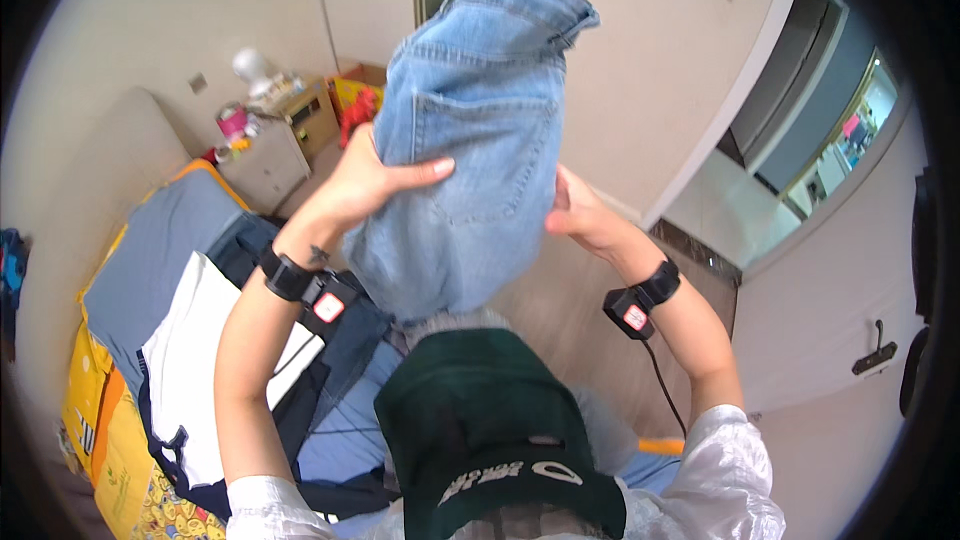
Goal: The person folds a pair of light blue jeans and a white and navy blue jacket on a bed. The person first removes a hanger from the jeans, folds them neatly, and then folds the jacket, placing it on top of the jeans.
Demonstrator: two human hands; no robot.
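Observation:
A folded pair of light blue denim jeans (pixel 480 142) is held up in front of me, with a stitched back pocket facing the camera and the waistband at the top. My left hand (pixel 375 172) grips its left edge, thumb laid across the front near the pocket. At the right edge, my right hand (pixel 581 214) holds the denim, its fingers partly hidden behind the cloth. Each wrist wears a black strap with a small black device, the left device (pixel 330 304) and the right device (pixel 631 313), each bearing a label.
To the left, a bed holds a blue-grey pillow (pixel 169 232), a white garment (pixel 191 367) and dark clothes. A cluttered nightstand (pixel 262 165) stands beyond, near a red toy figure (pixel 358 116). At right are a doorway and a white door with a handle (pixel 874 356). A dark green cap brim (pixel 487 405) covers the lower middle.

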